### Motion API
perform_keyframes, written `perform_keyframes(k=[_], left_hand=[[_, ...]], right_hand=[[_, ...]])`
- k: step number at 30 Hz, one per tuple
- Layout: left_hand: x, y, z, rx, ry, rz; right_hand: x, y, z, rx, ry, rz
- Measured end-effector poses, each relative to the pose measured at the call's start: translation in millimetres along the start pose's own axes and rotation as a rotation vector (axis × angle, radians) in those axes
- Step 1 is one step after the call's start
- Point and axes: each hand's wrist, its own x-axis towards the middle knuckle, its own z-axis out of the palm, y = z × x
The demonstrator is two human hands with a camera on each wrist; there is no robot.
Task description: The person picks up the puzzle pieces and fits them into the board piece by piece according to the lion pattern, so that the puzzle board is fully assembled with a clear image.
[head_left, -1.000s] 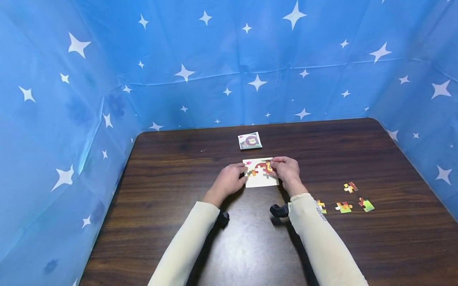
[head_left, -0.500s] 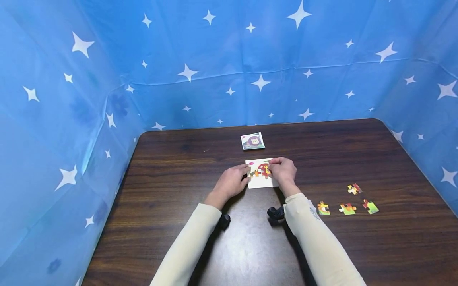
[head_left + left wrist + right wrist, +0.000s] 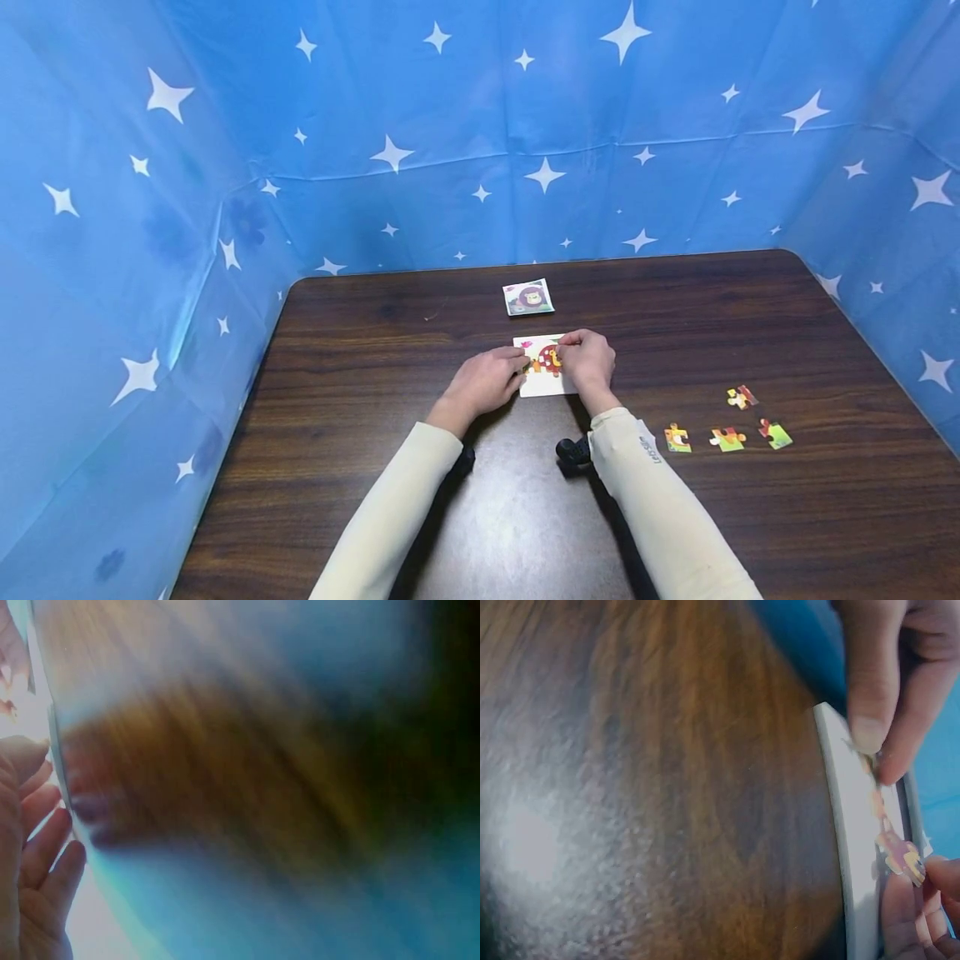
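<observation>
The white puzzle board (image 3: pixel 542 386) lies at mid-table, with joined orange, red and yellow pieces (image 3: pixel 550 360) on its upper part. My left hand (image 3: pixel 487 379) touches the board's left side, thumb and index finger apart; in the left wrist view the fingers of this hand (image 3: pixel 45 870) rest extended along an edge. My right hand (image 3: pixel 588 360) pinches a piece at the right of the joined ones. In the right wrist view, thumb and index finger of the right hand (image 3: pixel 881 697) meet over the board (image 3: pixel 853 840) and largely hide that piece.
A picture card of a lion (image 3: pixel 528 297) lies behind the board. To the right are several loose pieces: one farther back (image 3: pixel 742 397), others in a row nearer the front (image 3: pixel 727 439). A blue curtain with white stars (image 3: pixel 450 200) surrounds the table's back and sides.
My right hand has moved slightly left over the board, and the piece with the lion's face now sits closer to the orange pieces. My left fingers reach a little farther onto the board.
</observation>
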Motion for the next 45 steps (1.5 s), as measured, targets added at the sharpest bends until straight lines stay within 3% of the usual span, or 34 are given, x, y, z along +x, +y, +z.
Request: perform_keyframes(k=[6, 11, 19, 28, 39, 45], left_hand=[[-1.4, 1.2, 0.2, -0.020, -0.021, -0.031], [-1.0, 0.4, 3.3, 0.008, 0.001, -0.020], [-0.3, 3.1, 2.9, 0.004, -0.025, -0.050], [-1.1, 4.4, 1.0, -0.001, -0.029, -0.065], [2.9, 4.6, 0.2, 0.014, -0.032, -0.074], [8.0, 11.4, -2.0, 0.082, -0.082, -0.071]], right_hand=[[1.6, -2, -1, 0.063, -0.040, 0.034], [2.8, -1, 0, 0.123, -0.080, 0.078], [-3.0, -1, 5, -0.027, 0.003, -0.014], [-5.3, -3, 2, -0.047, 0.041, -0.031], [-3.3, -2, -1, -0.087, 0.000, -0.067], [-2.5, -2, 0, -0.092, 0.005, -0.072]])
